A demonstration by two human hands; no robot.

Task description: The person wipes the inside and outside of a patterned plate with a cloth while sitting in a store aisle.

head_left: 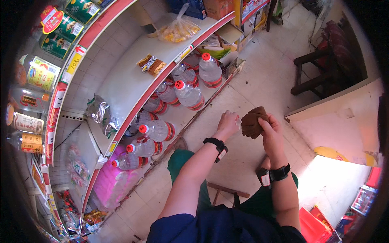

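My right hand (274, 135) grips a folded brown cloth (253, 121) between thumb and fingers, above the floor. Just left of the cloth is my left hand (229, 124), its fingers curled inward; whether something small is in them I cannot make out. Left of my hands, large clear plastic bottles (189, 96) with red caps and red labels stand in a row on the bottom shelf. Above them, a white shelf board (133, 60) carries a small snack packet (151, 65) and a clear bag with yellow contents (179, 31).
Bottles and green cans (69, 30) fill the upper shelf at left. A pink wrapped pack (115, 180) sits low beside the bottles. A dark wooden stool (314, 73) and a pale panel (336, 105) stand at right. Red packages (314, 227) lie lower right.
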